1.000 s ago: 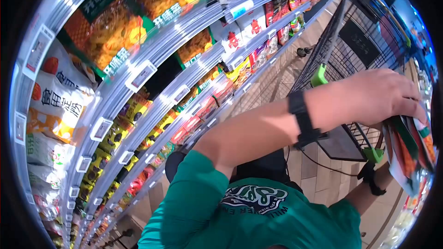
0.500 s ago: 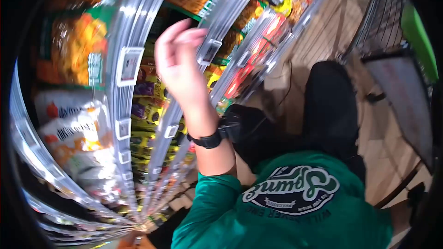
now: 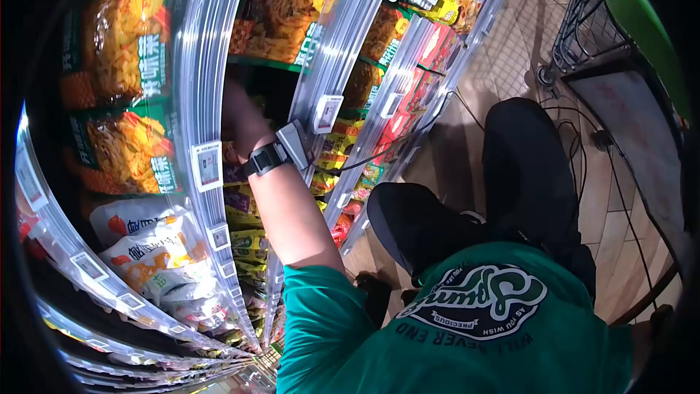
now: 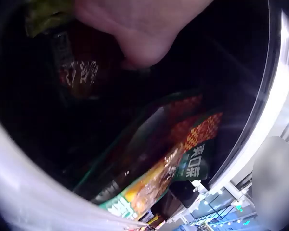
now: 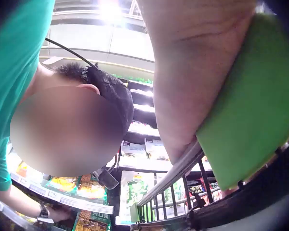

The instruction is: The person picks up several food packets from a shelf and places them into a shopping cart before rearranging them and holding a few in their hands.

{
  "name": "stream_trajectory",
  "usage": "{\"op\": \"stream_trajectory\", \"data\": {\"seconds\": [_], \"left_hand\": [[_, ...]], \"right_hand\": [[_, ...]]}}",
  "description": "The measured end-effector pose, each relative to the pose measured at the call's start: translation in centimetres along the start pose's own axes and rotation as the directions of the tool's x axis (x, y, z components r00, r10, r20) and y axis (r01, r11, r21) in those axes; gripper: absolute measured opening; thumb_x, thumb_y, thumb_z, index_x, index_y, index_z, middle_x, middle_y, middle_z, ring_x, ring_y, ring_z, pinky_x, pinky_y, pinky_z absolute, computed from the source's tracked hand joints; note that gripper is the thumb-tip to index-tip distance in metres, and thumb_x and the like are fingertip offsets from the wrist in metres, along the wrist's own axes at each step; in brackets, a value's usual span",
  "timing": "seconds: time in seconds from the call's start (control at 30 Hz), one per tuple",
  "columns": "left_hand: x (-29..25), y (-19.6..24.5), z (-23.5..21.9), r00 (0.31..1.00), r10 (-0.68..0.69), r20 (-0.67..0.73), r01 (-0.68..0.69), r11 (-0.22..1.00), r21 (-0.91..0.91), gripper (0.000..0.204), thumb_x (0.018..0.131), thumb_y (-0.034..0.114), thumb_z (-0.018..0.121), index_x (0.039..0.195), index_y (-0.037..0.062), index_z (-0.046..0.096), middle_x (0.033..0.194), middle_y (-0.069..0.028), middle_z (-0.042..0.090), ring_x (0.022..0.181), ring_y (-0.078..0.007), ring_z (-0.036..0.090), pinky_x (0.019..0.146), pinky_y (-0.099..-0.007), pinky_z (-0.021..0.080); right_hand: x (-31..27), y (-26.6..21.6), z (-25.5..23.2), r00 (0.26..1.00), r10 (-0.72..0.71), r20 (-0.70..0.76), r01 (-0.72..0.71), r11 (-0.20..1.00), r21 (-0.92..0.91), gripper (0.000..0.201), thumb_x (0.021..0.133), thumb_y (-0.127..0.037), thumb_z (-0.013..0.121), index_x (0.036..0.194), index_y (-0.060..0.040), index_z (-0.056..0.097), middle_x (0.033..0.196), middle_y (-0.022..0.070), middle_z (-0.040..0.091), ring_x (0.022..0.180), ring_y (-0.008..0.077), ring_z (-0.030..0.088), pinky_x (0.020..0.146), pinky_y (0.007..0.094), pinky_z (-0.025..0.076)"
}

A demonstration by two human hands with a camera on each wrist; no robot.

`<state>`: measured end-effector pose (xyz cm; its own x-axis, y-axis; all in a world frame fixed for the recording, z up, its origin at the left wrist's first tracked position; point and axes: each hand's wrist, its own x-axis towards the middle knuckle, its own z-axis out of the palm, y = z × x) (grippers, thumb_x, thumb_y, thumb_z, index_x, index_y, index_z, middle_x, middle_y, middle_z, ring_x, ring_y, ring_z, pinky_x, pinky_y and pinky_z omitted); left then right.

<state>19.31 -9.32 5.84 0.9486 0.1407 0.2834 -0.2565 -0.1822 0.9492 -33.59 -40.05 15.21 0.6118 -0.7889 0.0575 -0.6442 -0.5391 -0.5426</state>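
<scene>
My left hand (image 3: 237,113) reaches into a dark gap on the shelf, below a green-edged food pack (image 3: 281,18); its fingers are lost in shadow. In the left wrist view, part of the left hand (image 4: 139,31) shows at the top, above green and red packs (image 4: 156,185) that lean in the compartment. A darker pack (image 4: 79,72) lies to its left. Whether the fingers touch a pack is not visible. In the right wrist view, the lower part of my right hand (image 5: 192,72) is beside the cart's green panel (image 5: 255,106) and black rail; its fingers are hidden.
Price-tagged shelf edges (image 3: 206,164) run on both sides of the left forearm. White bags (image 3: 149,248) fill a lower left section. The cart (image 3: 627,109) stands at the right, with cables (image 3: 620,182) over the wooden floor near the knees.
My left hand has swung from the packs by the cart, across to the shelf, and into the dark gap. The view has turned toward the shelf, and those packs are out of sight.
</scene>
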Motion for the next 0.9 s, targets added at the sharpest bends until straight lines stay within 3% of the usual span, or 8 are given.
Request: {"op": "stream_trajectory", "data": {"seconds": [0.1,0.37,0.43,0.6,0.8,0.83,0.87,0.9], "left_hand": [[1.8,1.2,0.1,1.0,-0.001,0.011,0.001,0.999,-0.032,0.033,0.088,0.008,0.056,0.12,0.0006,0.05,0.119,-0.0139,0.054,0.113,-0.0268,0.053,0.097,-0.0406,0.048],[0.3,2.0,-0.6,1.0,-0.016,0.006,0.017,0.998,-0.064,0.025,0.086,0.006,0.056,0.11,0.0004,0.052,0.113,-0.015,0.055,0.109,-0.0282,0.054,0.096,-0.0421,0.048],[1.2,1.6,-0.8,1.0,-0.03,-0.01,0.029,0.998,-0.062,0.023,0.086,0.006,0.057,0.108,0.0004,0.052,0.111,-0.0153,0.055,0.108,-0.0285,0.054,0.096,-0.0425,0.049],[3.9,0.4,0.7,0.998,-0.047,-0.051,0.043,0.996,-0.083,0.018,0.085,0.005,0.057,0.102,0.0003,0.053,0.107,-0.016,0.056,0.106,-0.0293,0.054,0.095,-0.0435,0.049],[3.3,1.4,-1.2,0.993,-0.068,-0.1,0.052,0.988,-0.147,0.012,0.084,0.004,0.058,0.095,0.0001,0.055,0.103,-0.0169,0.056,0.103,-0.0303,0.055,0.094,-0.0446,0.049],[2.3,1.8,-1.8,0.991,-0.07,-0.112,0.051,0.986,-0.158,0.011,0.084,0.004,0.058,0.094,0.0001,0.055,0.102,-0.017,0.056,0.102,-0.0305,0.055,0.094,-0.0448,0.049],[1.1,2.0,-2.0,0.99,-0.072,-0.12,0.051,0.984,-0.171,0.01,0.083,0.004,0.058,0.093,0.0001,0.055,0.101,-0.0171,0.056,0.102,-0.0306,0.055,0.094,-0.045,0.049],[0.3,2.1,-2.0,0.989,-0.076,-0.126,0.051,0.981,-0.186,0.009,0.083,0.003,0.058,0.091,0.0001,0.056,0.1,-0.0173,0.056,0.101,-0.0308,0.055,0.094,-0.0452,0.049]], "right_hand": [[0.3,0.4,-0.4,0.996,0.004,0.09,-0.004,1.0,0.003,0.054,0.097,-0.038,0.037,0.112,0.0096,0.059,0.091,0.0188,0.063,0.073,0.0223,0.06,0.061,0.0294,0.049],[0.7,0.8,0.3,0.991,0.113,-0.075,-0.115,0.993,-0.031,0.047,0.099,-0.03,0.04,0.113,0.0102,0.059,0.098,0.0188,0.063,0.078,0.0233,0.06,0.065,0.0294,0.048],[0.6,2.4,0.5,0.937,-0.156,-0.311,0.1,0.977,-0.19,0.043,0.099,-0.025,0.044,0.113,0.012,0.061,0.105,0.021,0.064,0.084,0.0238,0.061,0.068,0.0283,0.048],[0.7,3.5,-0.2,0.931,-0.149,-0.334,0.099,0.982,-0.161,0.04,0.097,-0.022,0.049,0.113,0.0132,0.061,0.108,0.0221,0.063,0.087,0.0244,0.061,0.071,0.028,0.048],[0.0,4.1,-1.2,0.967,0.029,-0.252,-0.026,1.0,0.013,0.043,0.099,-0.024,0.045,0.119,0.0125,0.057,0.106,0.0219,0.062,0.08,0.0235,0.061,0.066,0.0276,0.049],[-0.8,7.0,-2.8,0.944,0.249,-0.217,-0.133,0.888,0.439,0.044,0.099,-0.025,0.042,0.119,0.0121,0.056,0.105,0.0212,0.061,0.079,0.0231,0.061,0.065,0.028,0.05],[-1.2,8.7,-3.8,0.898,0.43,-0.091,-0.206,0.595,0.777,0.046,0.1,-0.027,0.039,0.119,0.0118,0.055,0.104,0.0205,0.061,0.077,0.0226,0.06,0.064,0.0283,0.05],[-1.2,8.5,-3.9,0.899,0.428,-0.097,-0.201,0.597,0.777,0.046,0.1,-0.027,0.039,0.119,0.0118,0.055,0.104,0.0205,0.061,0.077,0.0226,0.06,0.064,0.0283,0.05]]}}
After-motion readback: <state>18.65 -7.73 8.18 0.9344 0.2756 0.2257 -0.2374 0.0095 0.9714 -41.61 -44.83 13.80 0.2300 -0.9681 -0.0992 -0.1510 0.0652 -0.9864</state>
